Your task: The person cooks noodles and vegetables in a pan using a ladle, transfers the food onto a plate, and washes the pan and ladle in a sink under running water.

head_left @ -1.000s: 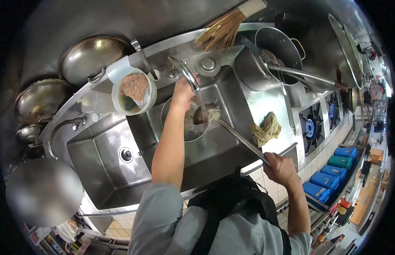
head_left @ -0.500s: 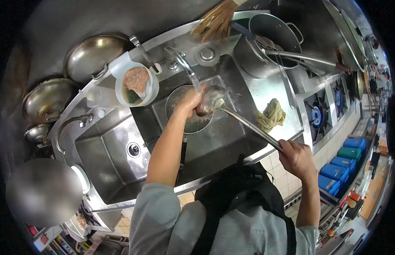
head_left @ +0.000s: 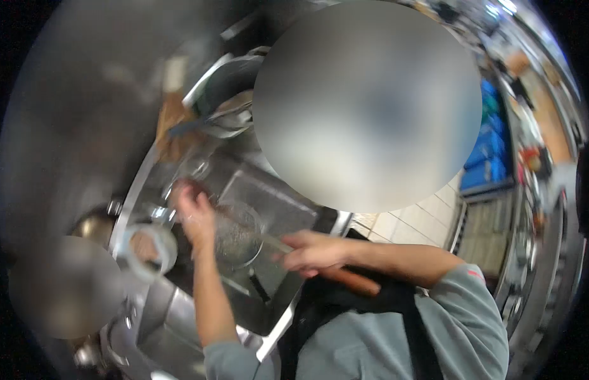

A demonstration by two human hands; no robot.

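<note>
My right hand is closed around the long metal handle of a ladle, whose orange-brown grip end sticks out behind the fist. The handle runs up and left over the sink. At its far end my left hand is at the ladle's bowl, close to the tap; motion blur smears its fingers, and I cannot tell whether they grip the bowl. Below the handle, a round metal pan sits in the sink with wet, speckled contents.
A white plastic tub with something brownish inside stands left of my left forearm. A bamboo brush and a large pot are at the back. Blue bins line the right side. Large blurred discs cover the upper middle and lower left.
My view has turned, so the sink lies further left. My right hand has come closer to my body with the ladle handle. The ladle's bowl and my left hand are nearer the tap base.
</note>
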